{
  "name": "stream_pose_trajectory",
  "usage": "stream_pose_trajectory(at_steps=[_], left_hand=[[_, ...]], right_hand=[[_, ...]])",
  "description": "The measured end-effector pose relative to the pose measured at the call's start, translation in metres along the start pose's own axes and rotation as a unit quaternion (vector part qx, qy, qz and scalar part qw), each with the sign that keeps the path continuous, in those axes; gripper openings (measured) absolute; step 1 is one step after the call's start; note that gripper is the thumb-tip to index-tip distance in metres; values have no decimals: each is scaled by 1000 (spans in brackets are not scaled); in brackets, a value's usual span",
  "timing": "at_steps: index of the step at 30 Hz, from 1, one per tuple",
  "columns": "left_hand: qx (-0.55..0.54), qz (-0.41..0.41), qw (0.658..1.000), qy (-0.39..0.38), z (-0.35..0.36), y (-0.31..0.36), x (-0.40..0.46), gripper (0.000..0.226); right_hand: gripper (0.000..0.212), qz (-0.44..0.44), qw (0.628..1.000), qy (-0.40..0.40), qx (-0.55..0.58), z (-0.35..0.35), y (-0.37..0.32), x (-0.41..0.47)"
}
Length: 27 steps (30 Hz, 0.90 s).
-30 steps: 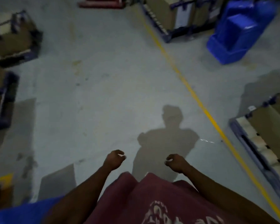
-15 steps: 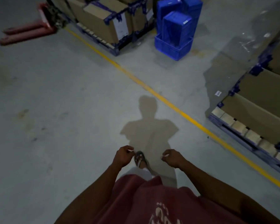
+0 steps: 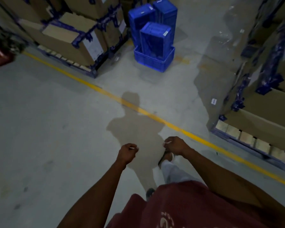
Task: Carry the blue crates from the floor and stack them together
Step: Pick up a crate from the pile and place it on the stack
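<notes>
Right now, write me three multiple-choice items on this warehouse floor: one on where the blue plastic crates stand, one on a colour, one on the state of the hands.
1. Where do the blue plastic crates stand?
A. Beyond the floor line, between the pallets of cardboard boxes
B. In the person's hands
C. On top of the boxes

2. What colour is the painted line on the concrete floor?
A. White
B. Yellow
C. Red

3. What state are the left hand and right hand in?
A. Both grip a crate
B. Both lie flat on a box
C. Both curled, carrying no crate

Key: 1 A, the crates sit on the floor past the line, boxes to either side. 2 B, the stripe is plainly yellow. 3 C, both fists hang over bare floor, far from the crates; a thin pale sliver shows at each, unclear what.
</notes>
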<state>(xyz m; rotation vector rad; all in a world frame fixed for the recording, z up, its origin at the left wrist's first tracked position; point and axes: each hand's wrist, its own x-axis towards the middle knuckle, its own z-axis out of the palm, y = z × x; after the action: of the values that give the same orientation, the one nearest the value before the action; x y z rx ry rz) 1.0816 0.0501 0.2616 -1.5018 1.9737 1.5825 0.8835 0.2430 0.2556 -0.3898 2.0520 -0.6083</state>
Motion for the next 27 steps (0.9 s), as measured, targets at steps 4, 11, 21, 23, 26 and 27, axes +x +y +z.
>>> stream_pose_trajectory(at_steps=[4,11,21,23,26,27], left_hand=[[-21,9,1000,-4,-20,72,73,13],[-48,12,999,5,-49,214,189,18],[-87,20,996,-13,-86,364,385,9],[-102,29,994,-21,-99,398,434,7],[-99,16,994,-31,-127,453,485,9],[-97,20,994,-35,-137,474,501,10]], right_hand=[[31,-14,1000,7,12,-43,-47,78],[30,-37,999,1,-10,-159,-161,200],[38,-29,999,17,-25,-265,-290,366],[36,-16,999,23,-29,-283,-315,402],[32,-5,998,46,-41,-313,-354,443],[30,-9,997,59,-45,-327,-372,453]])
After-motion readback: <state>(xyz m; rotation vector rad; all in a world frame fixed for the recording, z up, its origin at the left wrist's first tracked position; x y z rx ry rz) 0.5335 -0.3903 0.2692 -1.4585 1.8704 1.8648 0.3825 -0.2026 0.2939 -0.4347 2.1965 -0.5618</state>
